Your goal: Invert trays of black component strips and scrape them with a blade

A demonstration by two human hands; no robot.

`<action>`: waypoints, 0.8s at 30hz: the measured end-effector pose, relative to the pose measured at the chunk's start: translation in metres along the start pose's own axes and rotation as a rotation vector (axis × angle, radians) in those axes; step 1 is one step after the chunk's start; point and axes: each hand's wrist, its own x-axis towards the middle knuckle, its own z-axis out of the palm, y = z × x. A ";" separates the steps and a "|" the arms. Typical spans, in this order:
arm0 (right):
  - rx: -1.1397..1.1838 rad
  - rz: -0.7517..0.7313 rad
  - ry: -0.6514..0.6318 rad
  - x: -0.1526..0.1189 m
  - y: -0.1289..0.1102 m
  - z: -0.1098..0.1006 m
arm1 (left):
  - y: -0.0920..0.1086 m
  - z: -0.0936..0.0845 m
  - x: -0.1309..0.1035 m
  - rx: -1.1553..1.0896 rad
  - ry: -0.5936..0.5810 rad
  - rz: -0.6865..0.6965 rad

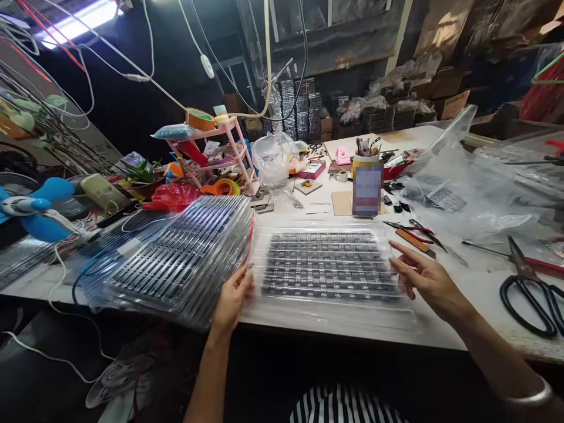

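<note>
A clear plastic tray [326, 264] with rows of dark parts lies on the white table in front of me. My left hand [231, 298] is at its left edge, thumb and fingers pinched together there. At the tray's right edge is my right hand [420, 276], its fingers apart and the fingertips beside or lightly touching the rim. To the left stands a tall stack of similar filled trays [185, 252], close beside my left hand.
Large black-handled scissors [529, 288], pliers [412, 228] and an orange cutter [414, 241] lie at the right. Behind stand a phone [367, 189], a pink rack [220, 153] and clear plastic bags [471, 194]. A blue fan [39, 205] is far left.
</note>
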 end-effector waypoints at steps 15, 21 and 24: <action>-0.912 -0.104 0.017 0.051 0.028 -0.010 | -0.020 0.032 0.057 0.478 -0.033 0.291; -1.210 -0.088 -0.021 0.050 0.019 0.014 | -0.009 0.049 0.064 0.713 -0.089 0.258; -1.390 -0.143 -0.070 0.047 0.012 0.025 | -0.004 0.055 0.057 0.824 -0.089 0.260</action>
